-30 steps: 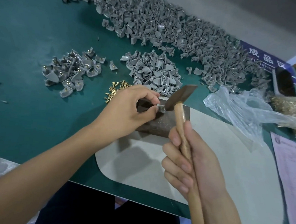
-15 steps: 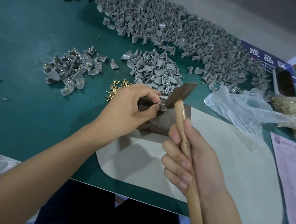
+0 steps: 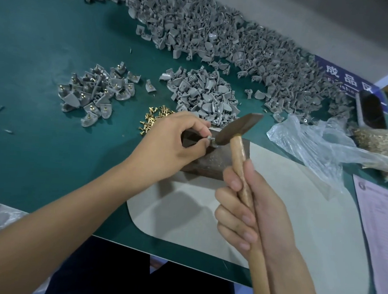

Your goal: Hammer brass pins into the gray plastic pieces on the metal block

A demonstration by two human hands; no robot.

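A dark rusty metal block [image 3: 212, 164] stands on a beige mat [image 3: 298, 211] at the table's middle. My left hand [image 3: 172, 143] pinches a small gray plastic piece [image 3: 211, 140] on top of the block. My right hand [image 3: 250, 212] grips the wooden handle of a hammer [image 3: 239, 129], whose dark head touches that piece at its lower end. Loose brass pins [image 3: 152, 121] lie just beyond my left hand. A small heap of gray pieces [image 3: 203, 94] lies behind the block. Gray pieces with brass pins fitted [image 3: 93, 91] are heaped at the left.
A long band of gray pieces [image 3: 230, 39] runs across the back of the green table [image 3: 40, 136]. Crumpled clear plastic [image 3: 315, 143] and a bag of brass pins [image 3: 381, 146] lie at the right. A paper sheet [image 3: 380, 228] covers the right edge, near a blue label [image 3: 340, 74].
The hammer head has come down a little onto the gray piece held on the block. My left hand keeps its pinch in the same place.
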